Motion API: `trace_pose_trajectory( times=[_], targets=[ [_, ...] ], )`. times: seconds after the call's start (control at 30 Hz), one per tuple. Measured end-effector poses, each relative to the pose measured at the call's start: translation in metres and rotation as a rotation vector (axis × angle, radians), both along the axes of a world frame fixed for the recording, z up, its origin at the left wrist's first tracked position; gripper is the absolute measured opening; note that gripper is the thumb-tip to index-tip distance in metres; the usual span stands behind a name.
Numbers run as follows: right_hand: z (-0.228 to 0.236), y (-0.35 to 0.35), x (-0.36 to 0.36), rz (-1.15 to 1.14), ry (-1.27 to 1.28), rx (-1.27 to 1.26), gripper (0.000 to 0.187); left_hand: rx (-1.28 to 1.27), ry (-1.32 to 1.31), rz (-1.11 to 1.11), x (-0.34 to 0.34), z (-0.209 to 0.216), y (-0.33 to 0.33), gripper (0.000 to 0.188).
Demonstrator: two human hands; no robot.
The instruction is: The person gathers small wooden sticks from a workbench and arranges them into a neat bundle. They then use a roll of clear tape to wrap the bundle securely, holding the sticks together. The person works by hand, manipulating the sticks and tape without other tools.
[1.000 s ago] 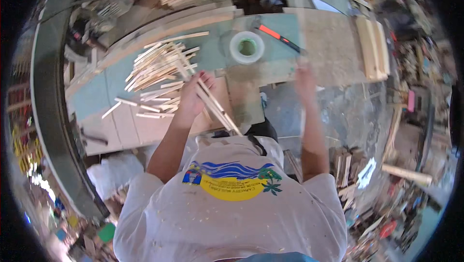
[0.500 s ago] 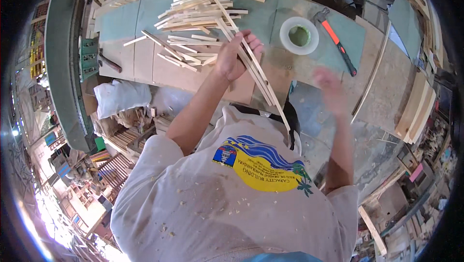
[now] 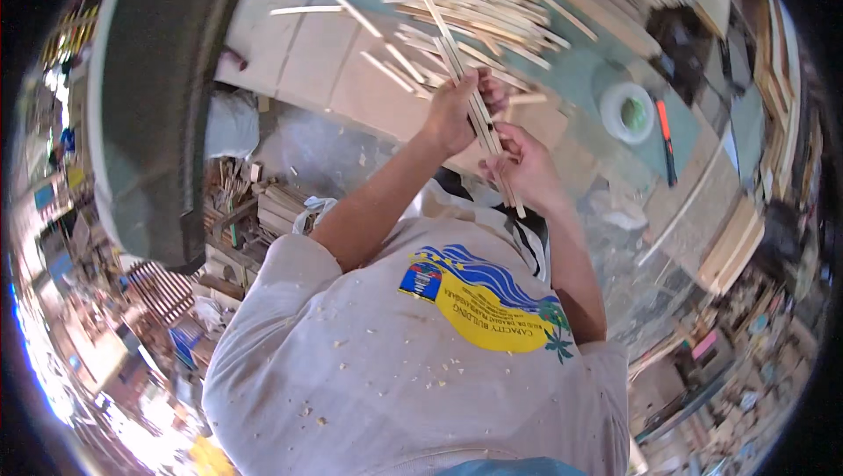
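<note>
A small bundle of thin wooden strips [image 3: 451,52] slants across in front of my shirt, its far end reaching over the bench. My left hand [image 3: 457,111] is closed round the strips near their middle. Just below it, my right hand [image 3: 524,169] also grips the bundle, with the strip ends sticking out beneath. One strip extends farther than the others at the far end. Beyond my hands, a loose pile of similar wooden strips [image 3: 483,3] lies on the workbench [image 3: 329,63]. The exact number of strips held is hard to make out.
Right of the pile are a roll of tape [image 3: 628,113] and a hammer [image 3: 666,142] with an orange and black handle, its head hard to see. A large dark green machine column [image 3: 162,107] rises at the left. Wooden boards [image 3: 736,243] stand at the right.
My right hand has come in from the right and closed on the strips below my left hand. The view has turned, so the bench and pile appear shifted and tilted.
</note>
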State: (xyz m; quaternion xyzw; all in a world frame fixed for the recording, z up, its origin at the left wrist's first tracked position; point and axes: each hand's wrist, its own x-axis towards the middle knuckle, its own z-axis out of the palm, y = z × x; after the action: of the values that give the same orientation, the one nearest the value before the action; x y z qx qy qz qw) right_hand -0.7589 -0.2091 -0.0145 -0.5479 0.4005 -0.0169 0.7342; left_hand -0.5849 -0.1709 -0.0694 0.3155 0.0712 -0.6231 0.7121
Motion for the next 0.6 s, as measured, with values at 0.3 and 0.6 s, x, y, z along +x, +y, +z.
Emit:
trace_pose_trajectory(
  times=[0.3,0.6],
  targets=[
    [-0.030,0.016,0.147,0.414,0.084,-0.655,0.025,0.306,0.021,0.350,0.099,-0.023,0.114,0.021],
    [-0.104,-0.010,0.218,0.380,0.331,-1.157,0.020,0.366,-0.150,0.374,0.136,-0.028,0.145,0.021]
  ],
)
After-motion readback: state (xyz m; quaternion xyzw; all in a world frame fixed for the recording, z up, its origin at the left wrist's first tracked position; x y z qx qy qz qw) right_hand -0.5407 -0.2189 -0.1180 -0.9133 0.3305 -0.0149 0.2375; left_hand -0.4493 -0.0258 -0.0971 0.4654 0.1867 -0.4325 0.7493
